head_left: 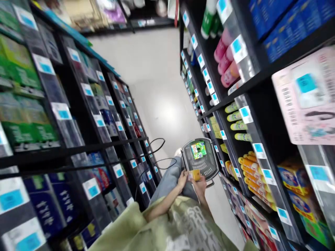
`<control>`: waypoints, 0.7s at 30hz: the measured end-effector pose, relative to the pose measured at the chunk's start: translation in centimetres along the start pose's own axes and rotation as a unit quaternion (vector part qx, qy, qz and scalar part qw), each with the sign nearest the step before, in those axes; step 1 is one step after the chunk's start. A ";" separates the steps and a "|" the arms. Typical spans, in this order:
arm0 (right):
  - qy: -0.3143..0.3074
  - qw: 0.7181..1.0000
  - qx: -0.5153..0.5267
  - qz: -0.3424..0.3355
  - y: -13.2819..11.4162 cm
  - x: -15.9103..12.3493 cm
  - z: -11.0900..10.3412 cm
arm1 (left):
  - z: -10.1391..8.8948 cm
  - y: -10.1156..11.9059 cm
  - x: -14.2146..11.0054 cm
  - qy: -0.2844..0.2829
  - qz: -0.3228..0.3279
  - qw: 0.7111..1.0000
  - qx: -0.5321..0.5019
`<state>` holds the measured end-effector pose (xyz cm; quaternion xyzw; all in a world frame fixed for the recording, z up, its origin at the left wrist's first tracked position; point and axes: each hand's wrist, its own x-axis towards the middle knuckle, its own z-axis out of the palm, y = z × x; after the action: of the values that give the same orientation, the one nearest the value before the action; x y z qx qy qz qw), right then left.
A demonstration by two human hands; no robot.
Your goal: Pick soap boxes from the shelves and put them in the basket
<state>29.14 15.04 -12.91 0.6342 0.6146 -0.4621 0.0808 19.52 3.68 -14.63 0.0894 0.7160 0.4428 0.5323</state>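
In front of my lap, my right hand [200,185] is closed around a small yellow-orange box [195,174]. Its printing is too blurred to read. The fingers of my left hand [183,179] are pinched together at the box's left end, where a whitish part shows. Just beyond both hands is a grey shopping basket [185,158] with slotted walls and a handle. Some green and yellow packs [199,150] lie at the bottom of the basket.
Tall dark shelves flank a narrow aisle with a pale floor [157,76]. Green packs [31,122] fill the left side; orange bottles [255,174] and pink bottles [226,59] stand right. A pink sign [309,94] juts out. A black cable [159,143] loops by the left shelf.
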 end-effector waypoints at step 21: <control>-0.044 0.884 0.396 -0.244 -7.1 -12.3 -11.4 | -3.7 18.9 -3.8 -0.223 0.037 0.956 -0.187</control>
<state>30.84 15.67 5.17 0.4222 0.5118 -0.6993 -0.2658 11.56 10.58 1.88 0.1111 0.4796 0.5571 0.6688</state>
